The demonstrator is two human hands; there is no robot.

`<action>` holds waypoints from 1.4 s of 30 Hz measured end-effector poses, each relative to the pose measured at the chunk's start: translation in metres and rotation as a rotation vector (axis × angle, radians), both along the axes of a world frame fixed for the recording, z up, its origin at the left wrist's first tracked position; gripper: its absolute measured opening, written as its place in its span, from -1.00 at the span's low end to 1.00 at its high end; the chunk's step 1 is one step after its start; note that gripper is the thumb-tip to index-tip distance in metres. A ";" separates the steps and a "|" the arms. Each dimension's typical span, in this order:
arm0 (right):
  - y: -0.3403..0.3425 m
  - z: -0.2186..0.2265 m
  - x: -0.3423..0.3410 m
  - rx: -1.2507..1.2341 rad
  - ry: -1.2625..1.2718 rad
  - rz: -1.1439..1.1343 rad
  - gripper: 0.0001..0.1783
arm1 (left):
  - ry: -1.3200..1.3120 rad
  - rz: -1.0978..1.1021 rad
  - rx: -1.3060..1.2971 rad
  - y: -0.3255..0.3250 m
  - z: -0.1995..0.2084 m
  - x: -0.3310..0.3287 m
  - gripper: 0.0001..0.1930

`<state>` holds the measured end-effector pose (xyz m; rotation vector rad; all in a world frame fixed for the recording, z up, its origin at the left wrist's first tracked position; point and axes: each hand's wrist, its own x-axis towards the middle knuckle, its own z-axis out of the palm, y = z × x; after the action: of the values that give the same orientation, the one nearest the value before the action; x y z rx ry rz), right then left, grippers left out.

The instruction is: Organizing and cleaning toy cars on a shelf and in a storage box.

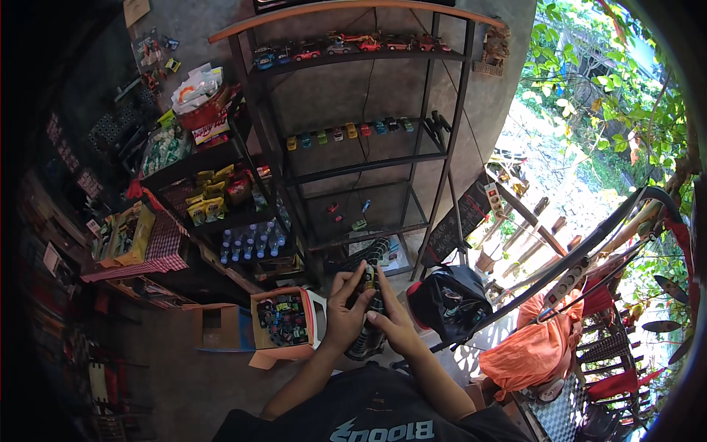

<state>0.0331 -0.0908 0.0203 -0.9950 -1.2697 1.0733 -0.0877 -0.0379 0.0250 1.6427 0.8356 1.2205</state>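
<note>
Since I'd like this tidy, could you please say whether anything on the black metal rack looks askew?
The red, green and blue toys on the lower dark shelf lie scattered at odd angles, unlike the neat row of multicoloured toy cars above.

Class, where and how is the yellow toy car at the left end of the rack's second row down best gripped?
Probably pinch the yellow toy car by its long sides, coming from the open front of the rack and slightly above. It looks end-on to the front, narrow across, with a gap before the blue car on its right.
</note>
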 end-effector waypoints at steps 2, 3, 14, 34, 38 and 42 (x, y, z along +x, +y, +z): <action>-0.002 0.000 -0.003 0.031 -0.055 0.035 -0.03 | -0.013 0.021 -0.003 0.004 0.003 0.000 -0.44; -0.002 0.000 -0.005 0.031 -0.079 0.031 -0.03 | -0.024 0.046 -0.004 0.006 0.004 0.000 -0.44; -0.002 -0.002 -0.001 0.017 -0.068 -0.026 -0.04 | 0.000 -0.022 -0.019 -0.003 -0.002 -0.001 -0.45; -0.007 0.009 -0.019 0.211 -0.360 -0.137 -0.13 | -0.456 -0.079 -0.381 0.015 -0.003 -0.002 -0.57; -0.010 0.011 -0.010 0.197 -0.339 -0.146 -0.20 | -0.495 -0.143 -0.453 0.013 0.000 0.001 -0.56; -0.011 0.007 0.003 0.180 -0.311 -0.197 -0.25 | -0.483 -0.209 -0.545 0.005 -0.003 0.008 -0.50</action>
<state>0.0358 -0.1020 0.0274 -1.1509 -1.4555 0.6570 -0.0799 -0.0328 0.0217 0.9172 0.5999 1.0578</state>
